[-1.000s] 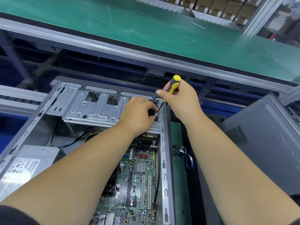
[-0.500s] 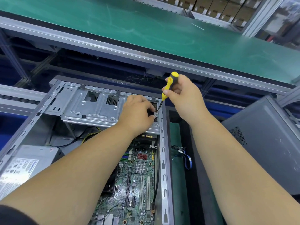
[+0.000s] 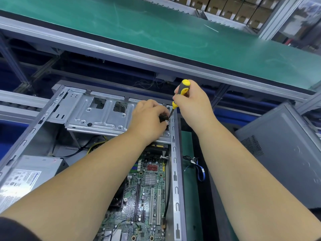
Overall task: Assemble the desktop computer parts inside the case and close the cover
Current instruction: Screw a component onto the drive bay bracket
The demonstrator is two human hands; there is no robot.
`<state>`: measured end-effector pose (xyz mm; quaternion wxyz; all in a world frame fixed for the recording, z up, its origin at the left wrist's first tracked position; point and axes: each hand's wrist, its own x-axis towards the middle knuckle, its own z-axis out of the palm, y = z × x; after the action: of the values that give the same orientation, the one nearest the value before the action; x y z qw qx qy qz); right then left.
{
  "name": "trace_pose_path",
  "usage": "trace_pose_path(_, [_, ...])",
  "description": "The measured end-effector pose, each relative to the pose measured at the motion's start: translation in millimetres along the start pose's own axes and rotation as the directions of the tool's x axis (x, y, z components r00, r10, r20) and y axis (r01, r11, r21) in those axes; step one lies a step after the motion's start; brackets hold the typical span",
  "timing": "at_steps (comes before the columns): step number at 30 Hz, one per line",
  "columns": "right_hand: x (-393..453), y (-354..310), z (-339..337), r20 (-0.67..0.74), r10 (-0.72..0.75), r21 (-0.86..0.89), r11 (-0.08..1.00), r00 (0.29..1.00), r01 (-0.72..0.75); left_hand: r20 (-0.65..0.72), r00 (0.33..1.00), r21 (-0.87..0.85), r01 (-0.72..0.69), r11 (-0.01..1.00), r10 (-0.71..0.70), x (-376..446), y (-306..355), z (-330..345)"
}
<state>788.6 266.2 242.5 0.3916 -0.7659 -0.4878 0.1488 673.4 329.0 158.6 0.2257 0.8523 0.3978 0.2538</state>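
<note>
An open grey computer case (image 3: 175, 171) lies in front of me, its green motherboard (image 3: 149, 192) exposed. A silver drive cage (image 3: 97, 115) spans the far end. My right hand (image 3: 192, 105) grips a yellow-and-black screwdriver (image 3: 182, 89), nearly upright, its tip down at the cage's right corner by the case rail. My left hand (image 3: 149, 119) rests on the cage beside the tip, fingers curled round a small black part (image 3: 163, 117) there. The screw itself is hidden.
A power supply (image 3: 29, 176) with a white label sits at the case's left. The grey side cover (image 3: 284, 153) leans at the right. Loose blue and black cables (image 3: 198, 167) lie on the green mat beside the case. A green conveyor (image 3: 156, 28) runs across above.
My right hand has shifted slightly left and stood the screwdriver more upright over the cage corner. My left hand stays in place on the cage.
</note>
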Motion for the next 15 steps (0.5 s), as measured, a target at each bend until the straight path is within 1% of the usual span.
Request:
trace_pose_path(2, [4.8, -1.5, 0.3, -0.013, 0.009, -0.064, 0.998, 1.0, -0.01, 0.022, 0.999, -0.055, -0.035, 0.998, 0.036, 6.1, 1.0, -3.5])
trace_pose_path(4, [10.2, -2.7, -4.8, -0.046, -0.013, -0.16, 0.987, 0.999, 0.005, 0.051, 0.995, -0.031, -0.082, 0.996, 0.083, 12.9, 1.0, -5.8])
trace_pose_path(6, [14.8, -6.2, -12.1, -0.102, -0.066, -0.352, 0.936, 0.993, 0.026, 0.056, 0.992, -0.003, -0.117, 0.993, 0.117, 15.6, 0.3, -6.0])
trace_pose_path(7, [16.5, -7.8, -15.1, -0.118, -0.09, -0.446, 0.895, 0.989, 0.028, 0.05, 0.992, -0.014, -0.117, 0.993, 0.118, 15.2, -0.4, -5.7])
trace_pose_path(8, [18.5, -8.5, -16.7, -0.117, -0.106, -0.504, 0.863, 0.987, 0.033, 0.041, 0.993, -0.04, -0.11, 0.993, 0.111, 14.2, -1.6, -4.8])
trace_pose_path(10, [21.1, -9.4, -17.5, -0.084, -0.101, -0.513, 0.857, 0.991, 0.044, 0.036, 0.994, -0.09, -0.097, 0.991, 0.1, 11.8, -4.6, -2.9])
trace_pose_path(12, [19.0, -9.9, -18.1, -0.048, -0.083, -0.428, 0.902, 0.995, 0.055, 0.061, 0.995, -0.112, -0.074, 0.991, 0.082, 9.5, -5.9, -3.0])
trace_pose_path(14, [15.7, -10.5, -19.7, -0.022, -0.098, -0.378, 0.922, 0.995, 0.082, 0.085, 0.995, -0.108, -0.049, 0.993, 0.058, 7.9, -6.0, -4.8])
trace_pose_path(15, [14.6, -10.9, -20.0, -0.014, -0.113, -0.393, 0.914, 0.993, 0.098, 0.095, 0.994, -0.087, -0.044, 0.995, 0.053, 7.2, -5.4, -5.3])
